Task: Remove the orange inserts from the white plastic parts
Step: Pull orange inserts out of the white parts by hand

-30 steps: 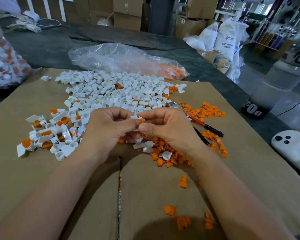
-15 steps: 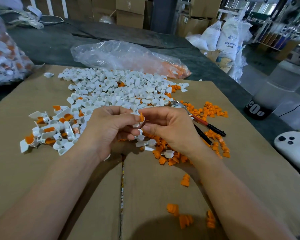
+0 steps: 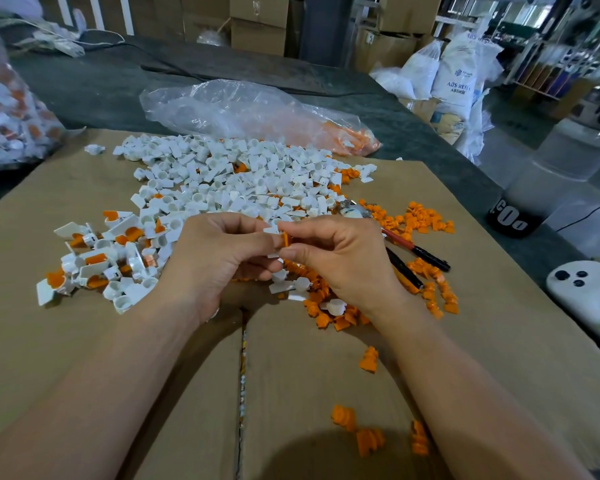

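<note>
Left on cardboard [image 3: 84,341]: filled white parts [image 3: 94,261], orange pieces seated in them; emptied white parts [image 3: 229,181] piled behind; left hand [image 3: 215,261], fingers curled, pinches a single white part [image 3: 271,231] above the sheet; right hand [image 3: 340,261] pinches its orange insert [image 3: 285,240] between thumb and forefinger; loose inserts [image 3: 426,216] lie to the right, around pliers [image 3: 416,251].

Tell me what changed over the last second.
The orange insert shows more between the hands: the right hand, pinching it, seems to have drawn it partly out of the white part that the left hand grips. Nothing was let go. Both hands stayed above the cardboard; the pile of white parts lies unchanged.
</note>
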